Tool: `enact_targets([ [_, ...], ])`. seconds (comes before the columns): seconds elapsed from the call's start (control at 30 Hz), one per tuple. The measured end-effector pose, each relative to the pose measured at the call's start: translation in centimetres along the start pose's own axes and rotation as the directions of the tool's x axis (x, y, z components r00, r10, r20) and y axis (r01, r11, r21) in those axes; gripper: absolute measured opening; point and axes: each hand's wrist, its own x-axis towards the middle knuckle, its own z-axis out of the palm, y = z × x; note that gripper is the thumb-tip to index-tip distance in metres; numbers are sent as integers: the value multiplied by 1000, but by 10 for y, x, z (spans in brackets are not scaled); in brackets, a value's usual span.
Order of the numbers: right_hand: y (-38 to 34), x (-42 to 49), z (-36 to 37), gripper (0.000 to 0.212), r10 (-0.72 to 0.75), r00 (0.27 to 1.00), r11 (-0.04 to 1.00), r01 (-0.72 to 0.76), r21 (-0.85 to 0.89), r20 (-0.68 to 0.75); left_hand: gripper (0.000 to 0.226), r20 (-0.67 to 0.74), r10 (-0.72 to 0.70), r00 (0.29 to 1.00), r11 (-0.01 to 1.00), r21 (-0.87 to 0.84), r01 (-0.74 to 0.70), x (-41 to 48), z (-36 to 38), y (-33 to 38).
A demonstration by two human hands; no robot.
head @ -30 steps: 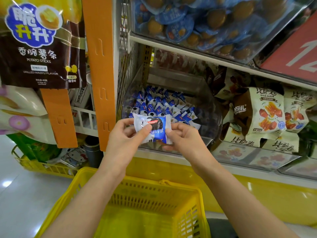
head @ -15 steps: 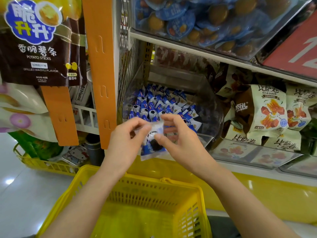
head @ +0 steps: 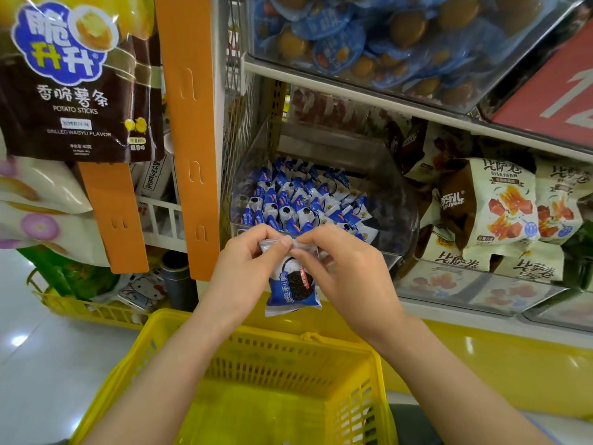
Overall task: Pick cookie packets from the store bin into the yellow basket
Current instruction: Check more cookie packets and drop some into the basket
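Observation:
A blue-and-white cookie packet (head: 290, 289) hangs upright in front of the shelf, above the far rim of the yellow basket (head: 253, 374). My left hand (head: 248, 261) and my right hand (head: 346, 277) both pinch its top seam, thumbs and fingers meeting there. Behind them the clear store bin (head: 398, 213) holds several more of the same packets (head: 298, 200). The basket looks empty inside.
Orange hanging strips (head: 189, 130) with potato stick bags (head: 70, 81) stand to the left. Cream snack bags (head: 500, 207) fill the shelf on the right. A bin of blue egg packs (head: 385, 36) sits above. Another yellow basket (head: 83, 306) lies low on the left.
The packet has turned from lying flat between my hands to hanging by its top edge. Both hands shifted their hold to the top seam and dropped slightly toward the basket.

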Motion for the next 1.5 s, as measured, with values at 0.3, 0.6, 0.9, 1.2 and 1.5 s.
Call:
enact_targets([
  [0.3,5,9,1,7,559,827,681,-493,542,50,20,24,-139,990,983,-118,141,1,3,-1],
  [0.6,13,12,-1,23,546,709,494,-703,511,447,12,-167,-100,981,977,-202,66,6,-2,-1],
  [0.9,11,11,-6,4,513,856,702,-461,543,64,21,-106,-209,972,976,-87,200,5,-1,-7],
  [1.2,5,6,-5,13,44,999,954,-35,298,-23,22,12,-320,947,797,-537,276,4,-2,3],
  [1.5,-1,8,-12,21,23,998,926,-42,375,55,29,-189,7,982,920,-383,-80,2,-10,14],
])
